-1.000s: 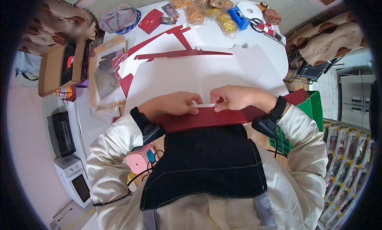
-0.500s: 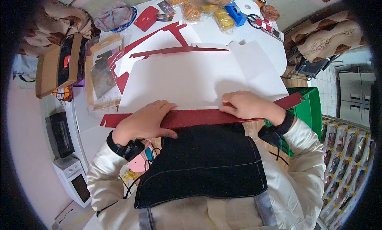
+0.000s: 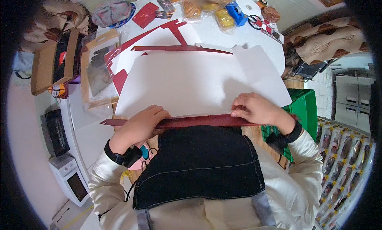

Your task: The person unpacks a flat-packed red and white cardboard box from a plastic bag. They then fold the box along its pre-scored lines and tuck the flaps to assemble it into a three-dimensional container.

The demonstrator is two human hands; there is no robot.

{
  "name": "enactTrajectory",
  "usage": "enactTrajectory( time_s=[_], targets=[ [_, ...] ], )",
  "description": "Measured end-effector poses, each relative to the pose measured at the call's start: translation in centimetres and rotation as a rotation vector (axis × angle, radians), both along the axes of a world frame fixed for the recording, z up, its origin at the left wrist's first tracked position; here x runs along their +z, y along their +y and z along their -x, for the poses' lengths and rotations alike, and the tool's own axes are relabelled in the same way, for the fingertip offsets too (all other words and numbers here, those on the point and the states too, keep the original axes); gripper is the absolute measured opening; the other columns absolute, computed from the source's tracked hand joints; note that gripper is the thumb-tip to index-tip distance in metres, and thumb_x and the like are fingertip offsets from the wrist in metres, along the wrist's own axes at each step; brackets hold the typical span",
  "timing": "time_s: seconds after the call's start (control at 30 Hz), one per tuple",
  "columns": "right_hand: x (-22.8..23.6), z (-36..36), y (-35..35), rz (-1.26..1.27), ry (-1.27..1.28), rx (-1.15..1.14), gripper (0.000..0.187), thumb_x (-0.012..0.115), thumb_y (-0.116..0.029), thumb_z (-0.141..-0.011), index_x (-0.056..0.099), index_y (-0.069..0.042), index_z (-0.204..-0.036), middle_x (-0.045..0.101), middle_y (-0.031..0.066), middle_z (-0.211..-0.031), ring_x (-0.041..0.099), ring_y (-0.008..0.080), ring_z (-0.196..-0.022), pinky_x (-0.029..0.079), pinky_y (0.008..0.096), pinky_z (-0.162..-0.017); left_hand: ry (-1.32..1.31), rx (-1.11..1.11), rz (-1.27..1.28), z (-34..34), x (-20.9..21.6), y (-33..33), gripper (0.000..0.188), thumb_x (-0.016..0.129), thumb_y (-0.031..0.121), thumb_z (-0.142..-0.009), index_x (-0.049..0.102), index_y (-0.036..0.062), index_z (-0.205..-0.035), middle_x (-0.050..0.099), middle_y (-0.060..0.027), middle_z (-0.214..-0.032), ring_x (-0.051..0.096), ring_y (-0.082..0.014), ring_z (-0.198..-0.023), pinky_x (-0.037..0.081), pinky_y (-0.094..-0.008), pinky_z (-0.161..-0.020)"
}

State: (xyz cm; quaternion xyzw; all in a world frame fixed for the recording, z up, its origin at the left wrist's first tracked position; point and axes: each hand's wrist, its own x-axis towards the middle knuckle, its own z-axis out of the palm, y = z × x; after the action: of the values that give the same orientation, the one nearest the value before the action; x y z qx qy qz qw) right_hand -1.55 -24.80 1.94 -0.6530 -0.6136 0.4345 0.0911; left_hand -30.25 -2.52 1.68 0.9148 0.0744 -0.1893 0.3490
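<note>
A large cardboard sheet (image 3: 179, 85), white on its upper face, lies on the table before me. Along its near edge runs a red flap (image 3: 201, 121), folded and seen as a narrow band. My left hand (image 3: 143, 124) is closed on the left part of this edge, fingers on top and thumb hidden. Towards the right end my right hand (image 3: 256, 108) has its curled fingers and thumb on the same edge. Both wrists wear black bands. Behind the sheet lie red-and-white cardboard pieces (image 3: 179, 48) with cut outlines.
At the table's back are a blue tape dispenser (image 3: 236, 13), scissors (image 3: 256, 23), bagged food (image 3: 225, 18), a red envelope (image 3: 145, 15) and a cap (image 3: 113, 12). An open carton (image 3: 55, 63) stands left. A green crate (image 3: 304, 108) is right, beside the table.
The red flap has tilted and now looks narrower. My right hand has shifted slightly right and down, and my left hand slightly left and down, its thumb now out of sight.
</note>
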Motion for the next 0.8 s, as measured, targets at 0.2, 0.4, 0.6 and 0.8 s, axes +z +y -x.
enactTrajectory(
  time_s=[0.2,0.4,0.6,0.8],
  targets=[
    [1.1,-1.9,-2.2,0.009,0.111,-0.035,0.067,0.072,-0.054,-0.078,0.057,0.002,-0.111,0.055,0.0201,-0.110,0.053,0.0381,-0.108,0.043,0.0433,-0.093,-0.070,0.055,0.059,0.8,-1.0,0.7,0.023,0.068,0.013,-0.080,0.063,0.0071,-0.102,0.059,-0.0133,-0.097,0.057,-0.0344,-0.096,0.048,-0.0415,-0.082],
    [-0.5,-0.5,-2.4,-0.092,0.039,-0.023,0.059,0.077,-0.039,-0.079,0.047,0.000,-0.113,0.051,0.0197,-0.110,0.048,0.0394,-0.110,0.039,0.0431,-0.098,-0.048,0.037,0.004,0.3,-0.6,1.5,0.027,0.071,0.014,-0.078,0.065,0.0076,-0.104,0.062,-0.0125,-0.094,0.059,-0.0344,-0.092,0.049,-0.0414,-0.080],
    [-2.0,-0.5,-2.8,-0.089,-0.056,0.060,0.045,0.078,-0.025,-0.077,0.049,-0.002,-0.103,0.055,0.0169,-0.104,0.052,0.0380,-0.105,0.040,0.0435,-0.095,-0.050,-0.022,0.015,0.0,-0.4,1.9,0.027,0.071,0.016,-0.079,0.070,0.0092,-0.105,0.068,-0.0116,-0.090,0.063,-0.0327,-0.086,0.051,-0.0406,-0.076],
    [-1.1,-1.2,-1.2,-0.139,-0.204,0.138,0.036,0.076,-0.029,-0.077,0.057,-0.005,-0.096,0.061,0.0115,-0.084,0.061,0.0342,-0.090,0.044,0.0433,-0.091,-0.050,-0.057,-0.045,0.2,-0.7,2.6,0.024,0.070,0.021,-0.083,0.070,0.0078,-0.102,0.068,-0.0124,-0.089,0.063,-0.0338,-0.087,0.051,-0.0405,-0.077]
  ],
)
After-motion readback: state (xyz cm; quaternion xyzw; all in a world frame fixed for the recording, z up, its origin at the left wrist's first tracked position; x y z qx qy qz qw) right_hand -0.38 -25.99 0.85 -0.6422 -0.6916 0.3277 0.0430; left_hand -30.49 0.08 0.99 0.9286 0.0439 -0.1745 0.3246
